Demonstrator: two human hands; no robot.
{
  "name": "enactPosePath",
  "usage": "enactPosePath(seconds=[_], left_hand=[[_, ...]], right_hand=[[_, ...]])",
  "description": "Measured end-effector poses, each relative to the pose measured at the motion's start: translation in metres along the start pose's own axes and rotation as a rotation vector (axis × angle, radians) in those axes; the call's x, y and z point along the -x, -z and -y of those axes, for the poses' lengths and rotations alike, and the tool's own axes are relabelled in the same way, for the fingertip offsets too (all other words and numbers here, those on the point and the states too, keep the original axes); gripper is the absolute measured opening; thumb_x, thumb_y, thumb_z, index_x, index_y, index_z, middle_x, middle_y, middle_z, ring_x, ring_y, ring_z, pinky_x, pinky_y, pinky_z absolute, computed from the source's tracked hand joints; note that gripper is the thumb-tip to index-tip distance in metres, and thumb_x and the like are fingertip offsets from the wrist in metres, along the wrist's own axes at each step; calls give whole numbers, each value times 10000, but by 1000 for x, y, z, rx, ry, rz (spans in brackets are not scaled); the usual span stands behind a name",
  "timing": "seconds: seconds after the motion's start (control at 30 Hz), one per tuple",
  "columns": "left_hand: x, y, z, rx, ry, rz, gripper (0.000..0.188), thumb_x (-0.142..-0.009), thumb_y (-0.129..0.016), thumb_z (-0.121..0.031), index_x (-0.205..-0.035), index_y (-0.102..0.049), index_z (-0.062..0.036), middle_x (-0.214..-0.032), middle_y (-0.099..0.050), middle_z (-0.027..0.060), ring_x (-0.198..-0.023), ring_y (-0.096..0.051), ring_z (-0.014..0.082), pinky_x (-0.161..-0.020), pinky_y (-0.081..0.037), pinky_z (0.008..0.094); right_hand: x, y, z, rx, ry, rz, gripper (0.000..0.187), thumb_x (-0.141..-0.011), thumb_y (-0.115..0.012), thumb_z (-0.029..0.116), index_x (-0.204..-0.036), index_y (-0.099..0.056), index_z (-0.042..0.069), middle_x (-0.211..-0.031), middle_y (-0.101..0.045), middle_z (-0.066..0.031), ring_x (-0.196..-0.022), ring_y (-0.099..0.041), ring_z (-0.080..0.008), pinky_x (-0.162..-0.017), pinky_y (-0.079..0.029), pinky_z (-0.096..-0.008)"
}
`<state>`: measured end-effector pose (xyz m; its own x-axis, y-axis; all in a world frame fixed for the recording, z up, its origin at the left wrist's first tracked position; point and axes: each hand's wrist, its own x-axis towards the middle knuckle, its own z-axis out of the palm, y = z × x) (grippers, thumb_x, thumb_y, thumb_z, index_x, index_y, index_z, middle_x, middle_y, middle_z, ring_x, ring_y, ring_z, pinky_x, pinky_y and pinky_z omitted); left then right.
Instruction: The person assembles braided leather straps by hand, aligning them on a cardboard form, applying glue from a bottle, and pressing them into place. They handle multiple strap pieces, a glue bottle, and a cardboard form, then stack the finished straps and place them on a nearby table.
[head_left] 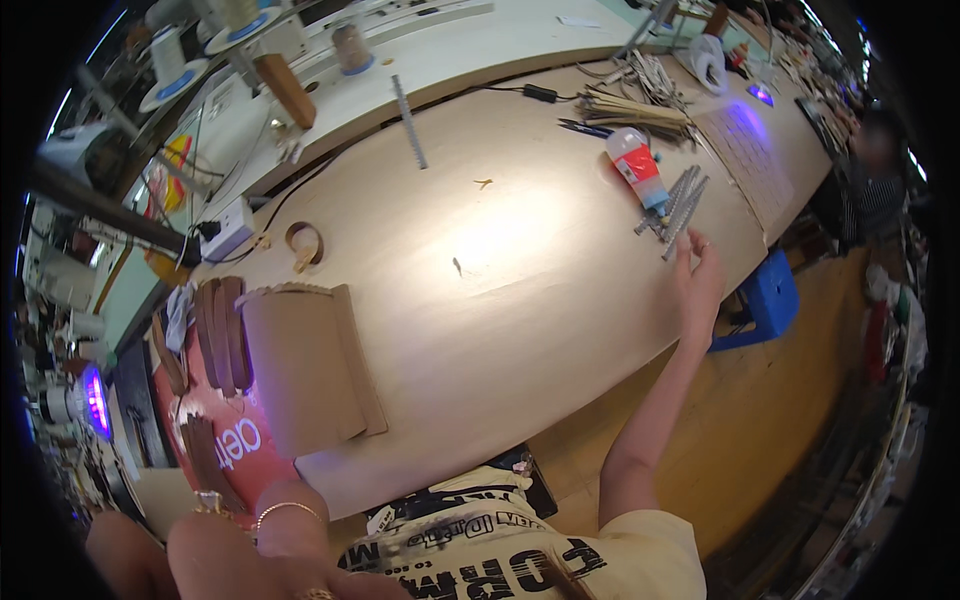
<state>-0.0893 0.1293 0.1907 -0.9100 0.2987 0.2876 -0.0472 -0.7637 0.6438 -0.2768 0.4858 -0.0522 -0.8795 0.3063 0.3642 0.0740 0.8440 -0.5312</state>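
Note:
At the right side of the table my right hand point(699, 285) reaches out, its fingertips closed at the near end of a grey toothed strip point(684, 215). Several such strips lie there in a loose bunch. Right beside them a clear bottle with a red label and blue cap point(637, 168) lies tilted over. My left hand point(215, 550), wearing rings and a bracelet, is raised large and close at the lower left; its fingertips are cut off by the picture's edge. Nearest below it on the table are a brown panel point(310, 370) and brown strips point(222, 335).
Another grey toothed strip point(408, 120) lies by the far edge. A brown rolled band point(304, 246) sits at the left, near a white power socket box point(228, 228). Bundled tan strips point(635, 110) lie at the far right. A blue stool point(768, 300) stands beside the table.

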Motion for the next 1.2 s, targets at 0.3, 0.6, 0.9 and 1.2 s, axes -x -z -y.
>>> enactPosePath(seconds=[0.3, 0.6, 0.9, 1.2], left_hand=[[-35, -2, 13, -29, 82, 0, 567, -851, -744, -381, -1295, -466, -165, -1211, -561, 117, -905, -672, 329, -888, -464, 381], [-11, 21, 17, -3, -61, 32, 586, -810, -753, -516, -1191, -494, -155, -1119, -572, 151, -878, -652, 290, -698, -495, 364], [46, 53, 0, -410, 317, 96, 582, -821, -713, -571, -1085, -641, -58, -1031, -650, 154, -909, -629, 259, -792, -493, 372], [98, 125, -18, -1055, 316, -434, 399, -911, -661, -166, -1270, -575, -13, -1114, -639, 77, -982, -596, 145, -852, -482, 301]], right_hand=[[-104, -14, -56, 660, 457, 240, 642, -793, -553, -29, -1398, -478, 174, -1483, -398, -135, -1311, -446, -277, -983, -426, -426], [-102, -28, 37, 191, 508, 127, 337, -859, -636, 117, -1196, -637, 110, -1179, -631, -134, -1108, -584, -314, -918, -471, -407], [-59, -220, 250, -366, 266, 579, 572, -833, -714, 420, -1278, -584, 85, -1037, -693, -127, -922, -683, -232, -819, -529, -361], [-43, -251, 309, -563, 151, 890, 299, -870, -714, 298, -960, -677, 16, -848, -682, -59, -802, -634, -173, -730, -492, -325]])
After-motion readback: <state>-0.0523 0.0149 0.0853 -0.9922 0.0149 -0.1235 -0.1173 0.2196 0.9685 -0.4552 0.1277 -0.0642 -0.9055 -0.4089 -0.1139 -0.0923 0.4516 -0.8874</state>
